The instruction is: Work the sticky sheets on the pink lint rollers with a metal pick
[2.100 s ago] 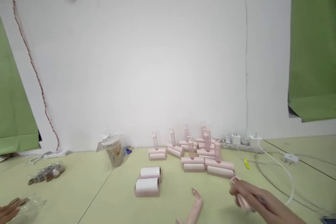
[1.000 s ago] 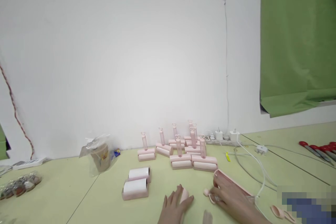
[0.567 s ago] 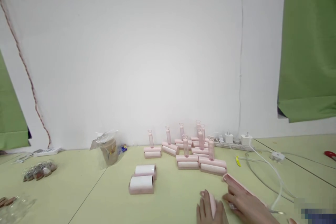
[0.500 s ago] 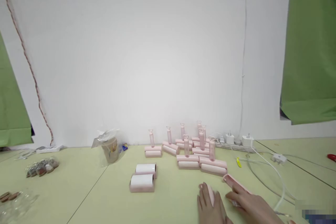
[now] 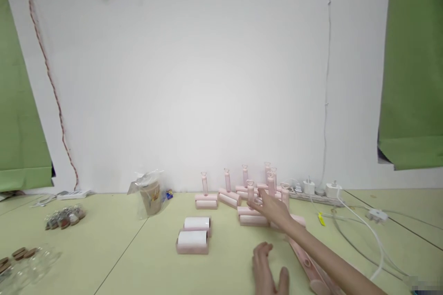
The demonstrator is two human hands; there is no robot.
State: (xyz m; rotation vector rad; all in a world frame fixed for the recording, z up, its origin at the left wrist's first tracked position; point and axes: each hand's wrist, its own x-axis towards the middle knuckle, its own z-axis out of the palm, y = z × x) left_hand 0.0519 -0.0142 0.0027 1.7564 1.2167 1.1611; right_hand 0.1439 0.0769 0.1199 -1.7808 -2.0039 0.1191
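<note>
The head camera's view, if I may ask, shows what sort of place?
It looks like an indoor workroom, judging by the broad yellow-green tabletop, the many similar pink rollers and the power strip by the wall.

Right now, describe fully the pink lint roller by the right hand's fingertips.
The pink lint roller looks plastic: an upright, loop-topped handle above a horizontal head with a pale roll along its front. It stands on the table among similar lint rollers. The right hand overlaps its lower handle; grip is unclear.
</note>
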